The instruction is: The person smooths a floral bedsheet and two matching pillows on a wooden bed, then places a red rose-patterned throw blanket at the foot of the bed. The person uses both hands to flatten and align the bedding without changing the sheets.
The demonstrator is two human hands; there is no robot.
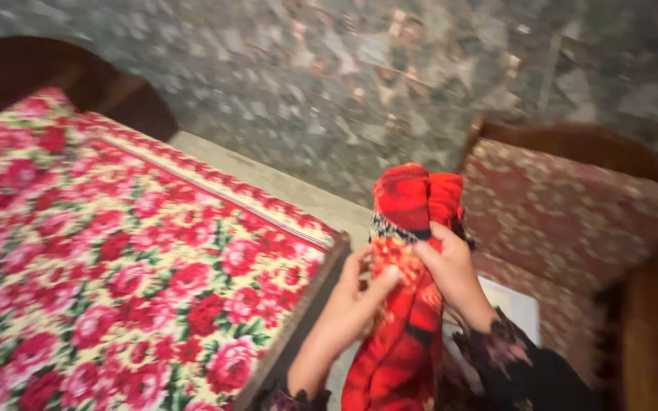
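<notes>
I hold a bunched red cloth (401, 304) with a dark patterned band, standing upright in front of me. My left hand (356, 293) grips its left side with fingers pressed into the fabric. My right hand (451, 266) clasps it from the right, just below the folded top. Both hands are beside the corner of a bed covered with a red rose-print sheet (116, 259). My sleeves are dark with a floral print.
The bed's dark wooden frame (298, 320) runs at the left of my hands. A chair with red patterned upholstery (573, 213) and wooden arms stands at the right. A speckled stone floor (344, 76) lies beyond. A white object (515, 304) lies below my right arm.
</notes>
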